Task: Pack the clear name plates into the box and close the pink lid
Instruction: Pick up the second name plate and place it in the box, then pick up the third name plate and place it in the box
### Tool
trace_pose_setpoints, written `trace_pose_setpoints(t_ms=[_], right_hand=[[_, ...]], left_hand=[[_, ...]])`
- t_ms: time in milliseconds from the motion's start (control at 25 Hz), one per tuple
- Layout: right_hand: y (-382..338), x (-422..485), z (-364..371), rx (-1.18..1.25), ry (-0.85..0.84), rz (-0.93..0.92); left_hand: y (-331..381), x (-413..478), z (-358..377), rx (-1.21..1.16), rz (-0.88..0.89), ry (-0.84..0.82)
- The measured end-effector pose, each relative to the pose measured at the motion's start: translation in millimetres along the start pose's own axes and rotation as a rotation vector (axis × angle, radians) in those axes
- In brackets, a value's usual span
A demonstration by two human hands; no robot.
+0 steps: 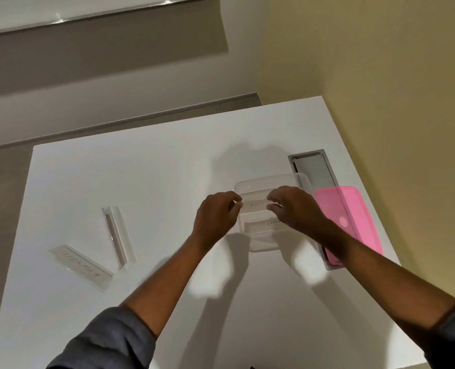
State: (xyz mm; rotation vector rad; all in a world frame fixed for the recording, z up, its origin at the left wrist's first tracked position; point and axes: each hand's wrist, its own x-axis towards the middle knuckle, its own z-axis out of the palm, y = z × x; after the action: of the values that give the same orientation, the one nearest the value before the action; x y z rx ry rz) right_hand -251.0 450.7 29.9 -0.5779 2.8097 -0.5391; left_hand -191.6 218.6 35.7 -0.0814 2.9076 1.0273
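A clear plastic box [263,182] stands open on the white table [154,169]. Over it, my left hand [217,214] and my right hand [291,206] each pinch one end of a clear name plate [254,205]. Another name plate [263,226] with writing lies inside the box below it. The pink lid [351,217] lies to the right of the box, partly under my right forearm. On the left of the table lie two more clear name plates: one [118,237] on its edge, one [82,266] flat with lettering.
A grey recessed cable slot [312,167] is set in the table behind and under the pink lid. The table's right edge runs close to the lid, by a yellowish wall. A grey ledge runs behind the table.
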Motion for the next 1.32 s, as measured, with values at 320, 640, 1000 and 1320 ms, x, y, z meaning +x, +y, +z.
trace_pose_setpoints(t_ms=[320,640,1000,1320], right_hand=[[-132.3,-4.7,35.2,0.236,0.011,-0.048],[-252.5,-3.7,106.5,0.304,-0.21,-0.127],[-355.8,-9.4,200.1,0.338,-0.434,-0.132],[-380.1,-3.9,235.5,0.291,-0.46,-0.132]], left_hand=[[-73.2,-67.4,-56.3,-0.128,-0.235,0.092],[-177.9,-144.2,-114.1,-0.291,-0.631,0.252],[-295.7,-199.8,-140.9,-0.335,-1.01,0.354],[-324.7,-196.7,-133.3,-0.798,-1.17,0.438]])
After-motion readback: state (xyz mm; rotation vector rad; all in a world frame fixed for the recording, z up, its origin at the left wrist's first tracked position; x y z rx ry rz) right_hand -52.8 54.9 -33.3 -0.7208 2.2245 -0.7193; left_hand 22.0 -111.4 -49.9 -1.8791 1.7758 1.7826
